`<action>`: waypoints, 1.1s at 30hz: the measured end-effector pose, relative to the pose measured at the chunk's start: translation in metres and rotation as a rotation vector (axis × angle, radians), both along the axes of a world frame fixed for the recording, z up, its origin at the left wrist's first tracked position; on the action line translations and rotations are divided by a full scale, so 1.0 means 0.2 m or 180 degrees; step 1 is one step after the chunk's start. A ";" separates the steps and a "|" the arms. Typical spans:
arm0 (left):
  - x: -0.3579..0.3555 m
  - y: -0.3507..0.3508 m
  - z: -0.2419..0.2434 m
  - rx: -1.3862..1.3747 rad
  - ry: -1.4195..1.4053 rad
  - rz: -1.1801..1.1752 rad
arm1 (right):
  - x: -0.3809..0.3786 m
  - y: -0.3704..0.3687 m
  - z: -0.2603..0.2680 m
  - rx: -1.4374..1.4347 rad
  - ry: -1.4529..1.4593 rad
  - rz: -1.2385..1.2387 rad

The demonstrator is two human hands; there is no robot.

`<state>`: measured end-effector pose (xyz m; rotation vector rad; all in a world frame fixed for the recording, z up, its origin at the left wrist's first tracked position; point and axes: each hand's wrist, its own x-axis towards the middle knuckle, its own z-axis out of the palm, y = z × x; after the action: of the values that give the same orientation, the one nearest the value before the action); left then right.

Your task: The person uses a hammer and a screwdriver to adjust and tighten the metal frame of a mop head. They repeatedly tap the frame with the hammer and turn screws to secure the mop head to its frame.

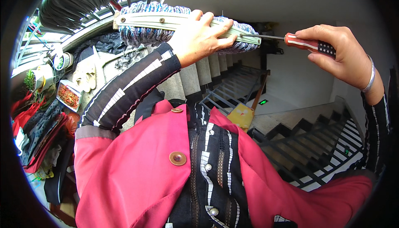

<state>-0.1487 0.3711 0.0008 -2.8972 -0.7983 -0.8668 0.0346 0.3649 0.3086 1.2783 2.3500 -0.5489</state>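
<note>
My left hand (202,38) grips a mop head of blue, purple and white yarn (146,36), its fingers spread over the pale green plastic clamp bar (140,19). Two rusty screw heads (162,20) show at the bar's left part, and a smaller fastener (259,41) sits at its right end. In my right hand (339,47) is a screwdriver (300,42) with a stars-and-stripes handle. Its metal shaft points left, and the tip meets the bar near the right end. Whether the tip sits in a screw slot, I cannot tell.
Stairs with a dark metal railing (308,156) descend below and right. A yellow cloth (240,116) hangs by the handrail. To the left are potted plants (43,75), a white box of red peppers (69,95), pale shoes (85,78) and piled clothes (43,128). A grey mop (84,3) hangs by the window.
</note>
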 end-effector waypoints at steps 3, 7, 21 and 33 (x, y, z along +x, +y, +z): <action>0.01 0.01 -0.01 0.0003 0.0032 -0.0105 | 0.02 0.03 0.00 -0.0303 -0.0100 -0.1151; 0.02 0.02 -0.03 0.0008 -0.0058 -0.0120 | 0.07 0.07 -0.01 -0.0444 -0.0151 -0.2055; -0.03 -0.04 0.02 0.0043 0.0101 -0.0087 | -0.09 -0.16 0.01 0.0339 -0.0887 0.0670; -0.02 -0.02 -0.03 0.0003 -0.0096 -0.0207 | -0.05 -0.12 -0.04 0.0076 -0.0291 -0.0446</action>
<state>-0.1531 0.3662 -0.0047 -2.9313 -0.7089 -0.9184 0.0255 0.3405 0.3007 1.4557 2.2110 -0.4956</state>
